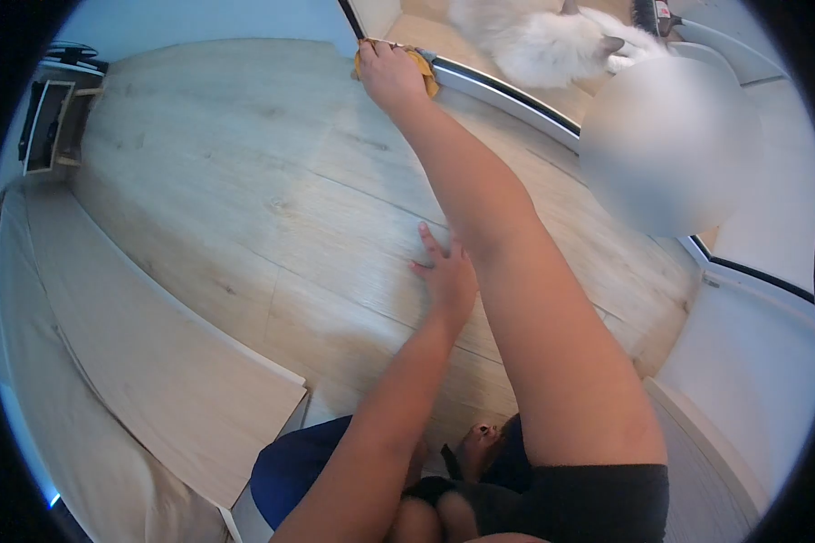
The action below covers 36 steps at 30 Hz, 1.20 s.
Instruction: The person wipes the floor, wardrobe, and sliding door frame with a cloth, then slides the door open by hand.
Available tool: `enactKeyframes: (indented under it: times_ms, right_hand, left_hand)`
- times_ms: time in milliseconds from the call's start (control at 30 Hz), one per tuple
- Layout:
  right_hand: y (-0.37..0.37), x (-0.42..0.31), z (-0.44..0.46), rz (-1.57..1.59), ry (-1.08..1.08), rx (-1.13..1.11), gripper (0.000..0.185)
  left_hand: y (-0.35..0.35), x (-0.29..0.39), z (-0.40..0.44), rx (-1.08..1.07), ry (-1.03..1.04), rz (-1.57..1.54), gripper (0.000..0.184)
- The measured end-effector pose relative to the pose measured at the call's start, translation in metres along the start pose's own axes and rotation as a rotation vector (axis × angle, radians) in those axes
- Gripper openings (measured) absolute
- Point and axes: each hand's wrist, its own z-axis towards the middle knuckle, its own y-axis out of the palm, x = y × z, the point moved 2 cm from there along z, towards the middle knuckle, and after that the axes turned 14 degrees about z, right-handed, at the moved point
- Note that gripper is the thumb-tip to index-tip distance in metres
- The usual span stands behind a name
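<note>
My right hand (391, 74) reaches far forward and presses a yellow-brown cloth (422, 71) against the low end of the door track (507, 90), beside the wall corner. The cloth sticks out on both sides of the hand. Flat on the wood-look floor (272, 181), my left hand (447, 271) rests with its fingers spread and holds nothing. The right forearm passes close beside it.
Behind the glass door a white cat (543, 45) lies near a brush (652, 16). A blurred round patch covers part of the right side. A low beige bed or bench edge (172, 335) runs along the left, with a small shelf (54, 127) beyond.
</note>
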Motion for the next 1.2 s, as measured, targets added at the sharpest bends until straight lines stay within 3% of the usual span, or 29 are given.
enactKeyframes:
  times_ms: [167, 267, 467, 533, 800, 933, 1033, 1133, 1200]
  right_hand:
    - [-0.025, 0.022, -0.027, 0.139, 0.122, -0.074, 0.032]
    - [-0.044, 0.051, -0.077, 0.068, 0.043, -0.043, 0.031]
    - [-0.120, 0.121, -0.205, -0.093, 0.057, -0.116, 0.037]
    - [-0.140, 0.139, -0.243, -0.062, 0.107, -0.033, 0.038]
    - [-0.188, 0.203, -0.375, -0.259, 0.193, -0.028, 0.032]
    - [-0.169, 0.205, -0.371, -0.263, 0.217, -0.053, 0.026]
    - [-0.139, 0.189, -0.341, -0.181, 0.133, 0.064, 0.016]
    - [-0.125, 0.163, -0.294, -0.176, 0.043, 0.027, 0.016]
    - [-0.118, 0.173, -0.305, -0.073, 0.122, 0.051, 0.017]
  left_hand:
    - [-0.037, -0.017, 0.005, -0.357, 0.077, -0.215, 0.096]
    - [-0.042, -0.018, 0.008, -0.411, 0.059, -0.218, 0.103]
    - [-0.035, -0.015, 0.010, -0.340, 0.047, -0.191, 0.104]
    - [-0.035, -0.016, 0.010, -0.319, 0.062, -0.200, 0.106]
    - [-0.034, -0.017, 0.007, -0.294, 0.044, -0.190, 0.107]
    - [-0.035, -0.017, 0.005, -0.304, 0.053, -0.193, 0.107]
    - [-0.035, -0.016, 0.003, -0.314, 0.067, -0.197, 0.106]
    - [-0.033, -0.014, 0.004, -0.309, 0.069, -0.198, 0.105]
    - [-0.032, -0.013, 0.003, -0.312, 0.074, -0.200, 0.105]
